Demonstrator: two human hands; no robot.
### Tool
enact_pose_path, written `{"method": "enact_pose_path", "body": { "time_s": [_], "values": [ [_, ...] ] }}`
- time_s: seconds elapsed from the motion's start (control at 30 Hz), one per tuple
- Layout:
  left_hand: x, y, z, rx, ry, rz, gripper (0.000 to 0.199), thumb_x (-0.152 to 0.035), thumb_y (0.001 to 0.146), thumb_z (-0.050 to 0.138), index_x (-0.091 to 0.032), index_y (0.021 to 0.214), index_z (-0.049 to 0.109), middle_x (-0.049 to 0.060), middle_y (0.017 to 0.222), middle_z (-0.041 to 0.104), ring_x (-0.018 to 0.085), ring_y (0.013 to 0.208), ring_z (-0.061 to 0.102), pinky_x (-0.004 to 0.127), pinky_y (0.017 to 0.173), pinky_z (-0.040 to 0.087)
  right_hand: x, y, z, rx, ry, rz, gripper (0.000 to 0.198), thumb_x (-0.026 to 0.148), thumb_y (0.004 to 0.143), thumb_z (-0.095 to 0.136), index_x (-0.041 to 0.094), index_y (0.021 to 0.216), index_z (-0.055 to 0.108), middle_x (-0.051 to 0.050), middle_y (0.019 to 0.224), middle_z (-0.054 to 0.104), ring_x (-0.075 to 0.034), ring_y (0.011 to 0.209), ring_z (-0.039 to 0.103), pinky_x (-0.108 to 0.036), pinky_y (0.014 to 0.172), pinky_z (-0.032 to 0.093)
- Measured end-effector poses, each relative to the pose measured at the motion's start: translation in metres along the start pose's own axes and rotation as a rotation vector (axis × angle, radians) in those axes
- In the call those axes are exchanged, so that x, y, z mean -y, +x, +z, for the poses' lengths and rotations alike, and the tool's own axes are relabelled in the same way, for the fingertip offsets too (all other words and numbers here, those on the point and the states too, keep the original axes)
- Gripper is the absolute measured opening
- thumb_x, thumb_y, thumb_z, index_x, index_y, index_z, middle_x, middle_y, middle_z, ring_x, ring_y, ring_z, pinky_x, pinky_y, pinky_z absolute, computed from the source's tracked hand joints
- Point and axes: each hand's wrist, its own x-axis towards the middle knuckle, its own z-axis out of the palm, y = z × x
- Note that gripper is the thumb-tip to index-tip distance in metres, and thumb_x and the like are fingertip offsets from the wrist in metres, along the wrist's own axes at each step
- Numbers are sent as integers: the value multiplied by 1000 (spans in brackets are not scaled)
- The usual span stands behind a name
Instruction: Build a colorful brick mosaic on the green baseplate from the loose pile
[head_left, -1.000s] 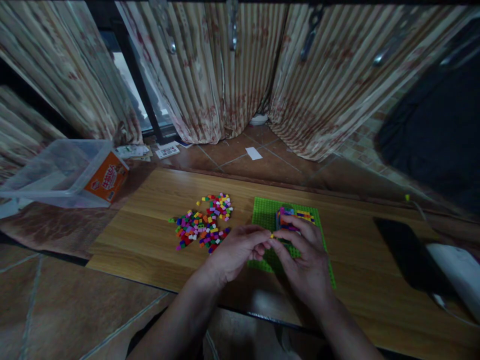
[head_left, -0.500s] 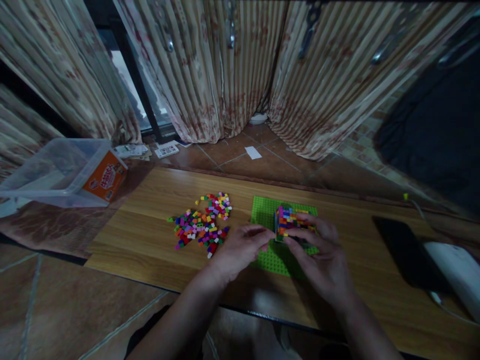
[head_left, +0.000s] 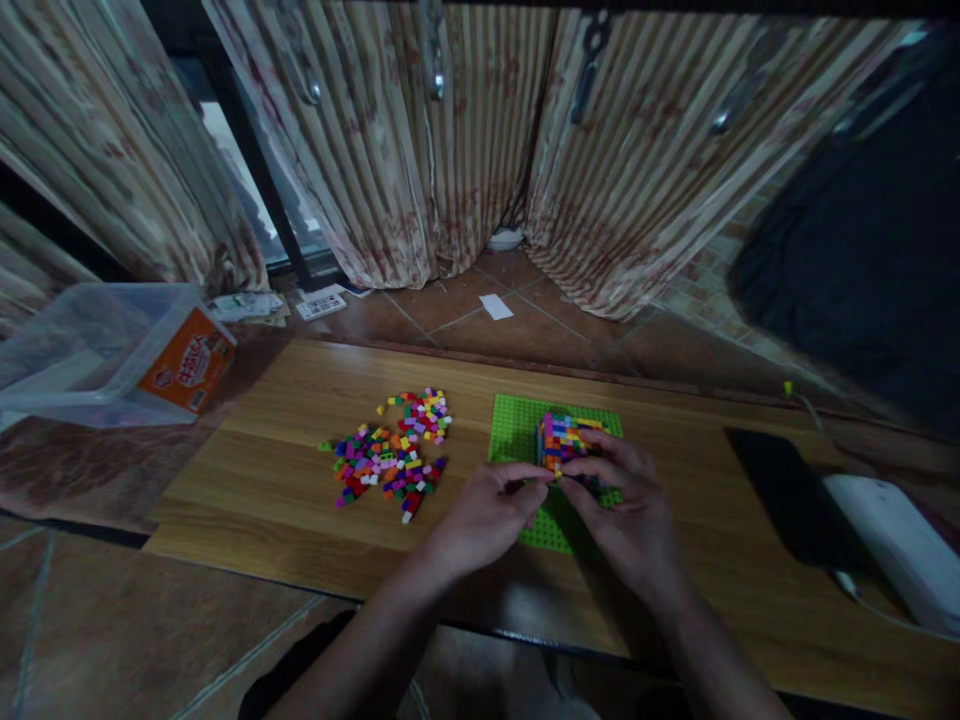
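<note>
A block of stacked multicoloured toy bricks (head_left: 559, 437) stands on a green studded baseplate (head_left: 511, 425). At its near left corner, a small yellow brick (head_left: 557, 474) shows between the fingertips of both hands. My left hand (head_left: 499, 510) comes in from the left, thumb and index finger pinched at that brick. My right hand (head_left: 626, 500) has thumb and index finger closed at the same brick, while its other fingers curl over the right side of the stack and hide part of it. Loose small bricks (head_left: 375, 455) lie in a heap left of the baseplate.
The wooden table (head_left: 247, 470) carries a black phone-like slab (head_left: 772, 490) and a white device with a cable (head_left: 885, 530) on the right. A clear plastic bin (head_left: 97, 350) with an orange label stands beyond its left end. Striped curtains (head_left: 465, 150) hang behind.
The view has shifted slightly, so everything sits a little further left. My left fingertips have come up against the yellow brick at the stack's near corner, meeting my right fingertips there.
</note>
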Motion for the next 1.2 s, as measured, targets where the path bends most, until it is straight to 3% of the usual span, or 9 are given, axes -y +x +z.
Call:
{"method": "enact_pose_path", "body": {
  "time_s": [0.27, 1.0, 1.2],
  "values": [
    [1, 0, 1, -33, 73, 29, 37, -32, 84, 53, -14, 109, 73, -3, 55, 49, 11, 52, 42, 24, 52, 33, 2, 2, 0, -19, 46, 83, 11, 36, 83, 66, 28, 84, 73, -6, 123, 61, -27, 117, 54, -50, 98, 41],
    [-1, -2, 2, -49, 127, 70, 34, -31, 85, 53, -15, 107, 74, -2, 61, 52, 13, 57, 43, 25, 56, 33, 6, 6, 5, -57, 36, 99, 10, 32, 80, 67, 26, 75, 73, -6, 114, 67, -27, 112, 56, -49, 98, 40],
    [-3, -2, 0, -35, 53, 46, 30, -29, 83, 58, -16, 104, 75, -2, 60, 52, 12, 56, 42, 24, 54, 31, 7, 7, 4, -45, 26, 88, 10, 32, 80, 67, 26, 74, 73, -6, 114, 67, -27, 112, 57, -49, 97, 42]
  ]
}}
